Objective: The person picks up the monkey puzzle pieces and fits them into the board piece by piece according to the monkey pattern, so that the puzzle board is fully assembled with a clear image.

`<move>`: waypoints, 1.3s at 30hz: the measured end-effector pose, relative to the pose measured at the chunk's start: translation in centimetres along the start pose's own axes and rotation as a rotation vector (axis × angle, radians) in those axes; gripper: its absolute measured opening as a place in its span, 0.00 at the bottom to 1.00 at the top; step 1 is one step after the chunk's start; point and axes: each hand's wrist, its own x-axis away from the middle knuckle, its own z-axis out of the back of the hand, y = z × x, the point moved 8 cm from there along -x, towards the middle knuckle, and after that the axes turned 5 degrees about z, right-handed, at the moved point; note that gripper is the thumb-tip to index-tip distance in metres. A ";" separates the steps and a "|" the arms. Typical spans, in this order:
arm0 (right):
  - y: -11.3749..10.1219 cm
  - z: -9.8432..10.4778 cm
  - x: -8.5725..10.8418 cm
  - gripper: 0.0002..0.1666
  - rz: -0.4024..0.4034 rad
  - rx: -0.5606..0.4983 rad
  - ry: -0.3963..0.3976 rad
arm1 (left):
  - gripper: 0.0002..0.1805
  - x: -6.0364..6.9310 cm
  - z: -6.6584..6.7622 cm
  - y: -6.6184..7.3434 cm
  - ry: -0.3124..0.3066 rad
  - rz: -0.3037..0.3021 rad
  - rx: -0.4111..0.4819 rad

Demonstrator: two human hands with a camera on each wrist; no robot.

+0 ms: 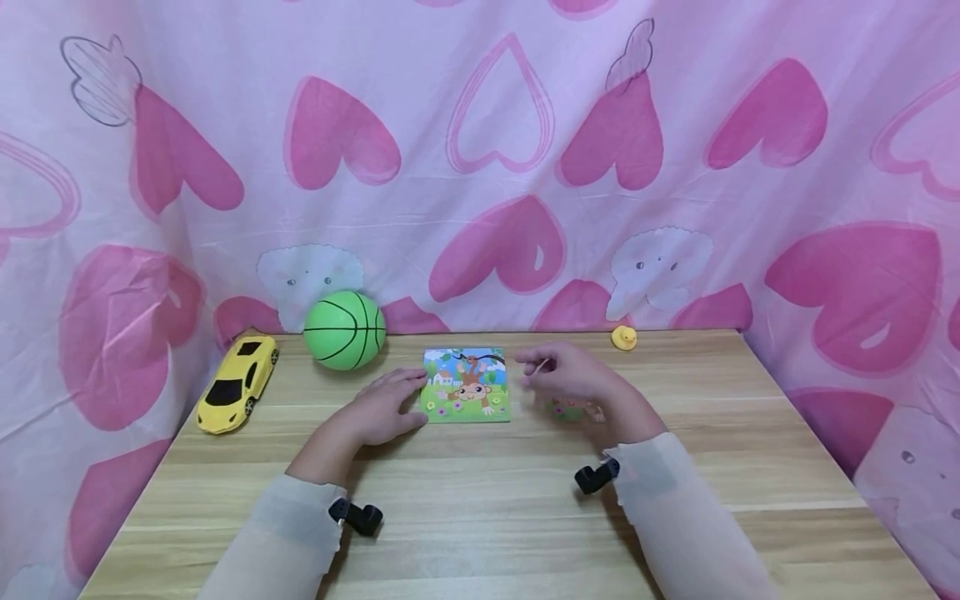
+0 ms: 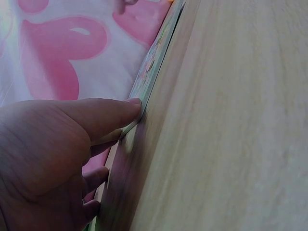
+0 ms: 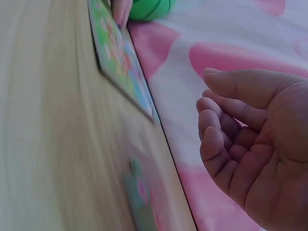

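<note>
A square picture board (image 1: 467, 392) with a cartoon monkey hanging upside down lies flat on the table. At its left edge my left hand (image 1: 386, 407) rests, fingers near the upper part and thumb by the lower corner. In the left wrist view the thumb (image 2: 113, 113) touches the board's edge. My right hand (image 1: 566, 372) hovers to the right of the board with loosely curled fingers; the right wrist view shows nothing between them. Under it lies a green, flower-printed piece (image 1: 567, 411), partly hidden by the hand and blurred in the right wrist view.
A green ball (image 1: 345, 330) and a yellow toy car (image 1: 237, 383) stand at the left of the wooden table (image 1: 480, 508). Near the back edge on the right sits a small yellow duck (image 1: 624, 337). A pink heart-patterned curtain (image 1: 495, 117) hangs behind and at both sides.
</note>
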 end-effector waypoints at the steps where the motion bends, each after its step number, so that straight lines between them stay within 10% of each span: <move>1: 0.5 0.3 0.4 0.28 -0.016 0.004 0.001 | 0.41 0.0 0.0 0.0 -0.001 0.002 -0.001; 13: 5.4 2.1 4.0 0.34 -0.140 -0.080 -0.026 | 0.40 -0.2 -0.2 -0.1 -0.010 0.010 -0.012; 39: 7.2 0.9 3.5 0.27 -0.154 0.057 -0.116 | 0.40 -0.3 -0.3 -0.4 -0.010 0.008 -0.009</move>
